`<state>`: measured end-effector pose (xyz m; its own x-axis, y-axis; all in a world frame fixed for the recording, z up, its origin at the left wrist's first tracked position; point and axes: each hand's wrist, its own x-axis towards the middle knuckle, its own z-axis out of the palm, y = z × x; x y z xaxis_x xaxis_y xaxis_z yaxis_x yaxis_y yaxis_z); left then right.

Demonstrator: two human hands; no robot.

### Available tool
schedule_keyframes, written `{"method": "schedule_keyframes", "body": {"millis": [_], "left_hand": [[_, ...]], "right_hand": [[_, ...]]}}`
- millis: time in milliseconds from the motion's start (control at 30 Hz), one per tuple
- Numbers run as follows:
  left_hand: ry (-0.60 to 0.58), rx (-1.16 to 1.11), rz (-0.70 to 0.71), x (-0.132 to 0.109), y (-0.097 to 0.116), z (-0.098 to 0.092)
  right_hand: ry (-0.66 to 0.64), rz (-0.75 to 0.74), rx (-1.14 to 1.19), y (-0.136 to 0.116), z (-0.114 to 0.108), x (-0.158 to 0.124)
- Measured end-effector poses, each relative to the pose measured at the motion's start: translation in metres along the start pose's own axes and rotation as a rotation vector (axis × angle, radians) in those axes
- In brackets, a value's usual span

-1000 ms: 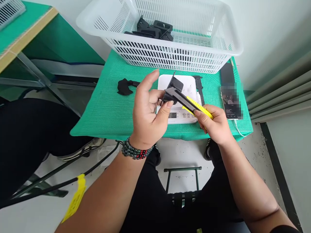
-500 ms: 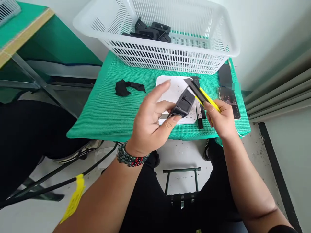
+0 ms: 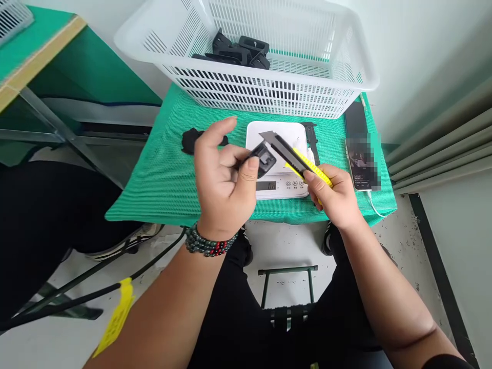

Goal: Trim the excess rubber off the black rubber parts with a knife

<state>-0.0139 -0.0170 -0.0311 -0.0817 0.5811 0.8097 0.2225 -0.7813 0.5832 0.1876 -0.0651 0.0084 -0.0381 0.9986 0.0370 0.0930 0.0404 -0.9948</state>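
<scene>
My left hand (image 3: 226, 179) pinches a small black plastic part (image 3: 266, 160) between thumb and fingers, its index finger raised. A recess shows in the face of the part turned toward me. In my right hand (image 3: 333, 197) is a yellow and black utility knife (image 3: 302, 163), its blade out and pointing up to the left. The blade tip hovers close above the part; whether they touch I cannot tell. Below both hands lies a white digital scale (image 3: 284, 193) with a lit display. Part of the black piece is hidden by my left fingers.
A white slatted basket (image 3: 261, 84) holding several black plastic parts (image 3: 242, 51) stands at the back of the green-covered table (image 3: 154, 179). Black calipers (image 3: 310, 132) lie beside the scale. A phone (image 3: 361, 166) with a cable is at the right, and black cloth-like material (image 3: 189, 141) lies left.
Both hands have shifted left, with the black part and the knife. The part has been turned so its recessed face shows, and more of the scale is visible.
</scene>
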Motion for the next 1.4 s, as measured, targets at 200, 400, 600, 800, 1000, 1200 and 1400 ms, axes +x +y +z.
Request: {"method": "schedule_keyframes", "body": {"millis": [200, 400, 600, 800, 1000, 1200, 1400], "left_hand": [[-0.121, 0.015, -0.093, -0.007, -0.003, -0.001], [-0.146, 0.001, -0.087, -0.009, -0.005, -0.002], [-0.125, -0.01, -0.166, -0.009, -0.002, 0.0], [-0.092, -0.023, -0.148, -0.014, -0.004, 0.001], [-0.029, 0.055, 0.011, -0.01, 0.008, -0.002], [0.032, -0.009, 0.139, 0.002, 0.002, -0.002], [0.072, -0.288, -0.231, 0.001, -0.003, -0.006]], "right_hand": [[-0.052, 0.0, 0.003, -0.004, -0.002, -0.001], [-0.077, 0.009, 0.018, -0.007, -0.008, 0.001], [-0.065, 0.001, 0.008, -0.008, -0.009, 0.0], [-0.019, -0.001, -0.046, -0.005, -0.011, 0.003], [0.117, 0.058, -0.183, 0.006, -0.019, 0.014], [0.053, 0.043, -0.008, 0.003, -0.014, 0.01], [0.008, 0.037, 0.048, 0.005, -0.003, 0.006]]}}
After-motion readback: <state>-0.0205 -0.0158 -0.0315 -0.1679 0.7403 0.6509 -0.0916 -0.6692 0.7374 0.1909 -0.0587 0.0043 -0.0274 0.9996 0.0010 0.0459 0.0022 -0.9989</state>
